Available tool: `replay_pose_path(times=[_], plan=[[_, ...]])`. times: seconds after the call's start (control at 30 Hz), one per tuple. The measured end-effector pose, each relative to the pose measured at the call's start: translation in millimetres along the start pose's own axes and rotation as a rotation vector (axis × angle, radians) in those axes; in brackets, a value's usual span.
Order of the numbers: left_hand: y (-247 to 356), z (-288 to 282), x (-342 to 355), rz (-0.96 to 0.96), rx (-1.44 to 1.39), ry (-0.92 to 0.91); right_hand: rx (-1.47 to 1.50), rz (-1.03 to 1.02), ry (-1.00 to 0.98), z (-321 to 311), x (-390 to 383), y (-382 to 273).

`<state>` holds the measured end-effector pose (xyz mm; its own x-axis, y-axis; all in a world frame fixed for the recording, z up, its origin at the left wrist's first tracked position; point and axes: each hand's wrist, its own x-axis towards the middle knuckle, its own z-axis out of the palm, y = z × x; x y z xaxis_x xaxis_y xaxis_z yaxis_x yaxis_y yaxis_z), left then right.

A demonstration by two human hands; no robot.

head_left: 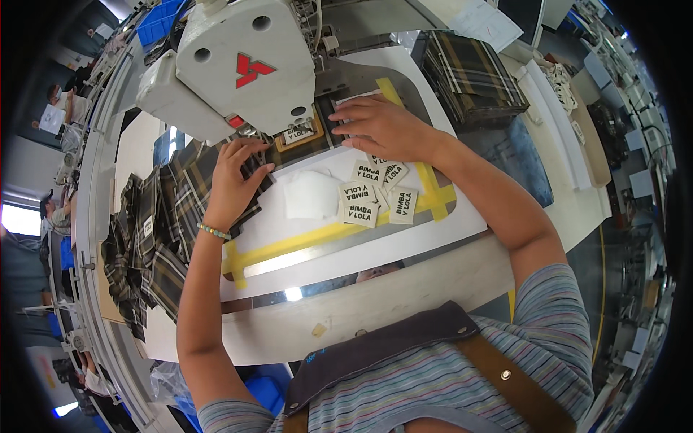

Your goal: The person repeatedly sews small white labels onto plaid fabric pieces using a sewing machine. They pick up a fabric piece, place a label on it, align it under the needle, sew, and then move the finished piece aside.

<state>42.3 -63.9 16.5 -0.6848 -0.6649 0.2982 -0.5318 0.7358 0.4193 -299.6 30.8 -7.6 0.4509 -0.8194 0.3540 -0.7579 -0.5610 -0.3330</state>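
Dark plaid fabric (307,149) runs under the head of a white sewing machine (242,65). A pale printed label (297,135) lies on it inside a small tan frame (289,146) below the needle area. My left hand (234,180) rests on the fabric left of that frame, thumb apart from the fingers. To the right of the frame, my right hand (390,130) lies with its fingers stretched over the fabric's other end. Neither hand visibly grips anything. Several loose labels (360,213) are scattered on the white work surface (289,245) below my right hand.
Loose plaid pieces (155,245) hang in a heap at the left. A folded plaid stack (473,79) stands at the back right. Yellow tape (289,250) borders the work plate, and a white paper piece (310,193) lies on it. A blue crate (159,22) sits back left.
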Motion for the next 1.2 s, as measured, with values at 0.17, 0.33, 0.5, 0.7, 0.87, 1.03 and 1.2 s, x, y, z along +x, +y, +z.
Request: replay_pose_path(times=[0.17, 0.33, 0.5, 0.7, 0.87, 1.03, 1.2], plan=[[0, 7, 3, -0.020, 0.030, -0.008, 0.056, 0.079, -0.021, 3, 1, 7], [-4, 10, 9, -0.125, 0.006, -0.031, 0.015, 0.080, -0.088, -8, 1, 3], [6, 27, 12, -0.078, -0.046, -0.005, -0.118, 0.225, -0.265, -46, 9, -24], [16, 40, 16, 0.027, -0.155, 0.144, -0.337, 0.153, -0.306, -40, 6, -36], [26, 34, 10, 0.036, -0.156, 0.191, -0.495, -0.024, -0.057, -13, -3, -23], [33, 16, -7, 0.268, 0.063, 0.255, -0.385, -0.051, -0.045, -22, -7, -28], [39, 21, -13, 0.397, 0.154, 0.276, -0.246, 0.045, -0.045, -40, -22, -31]])
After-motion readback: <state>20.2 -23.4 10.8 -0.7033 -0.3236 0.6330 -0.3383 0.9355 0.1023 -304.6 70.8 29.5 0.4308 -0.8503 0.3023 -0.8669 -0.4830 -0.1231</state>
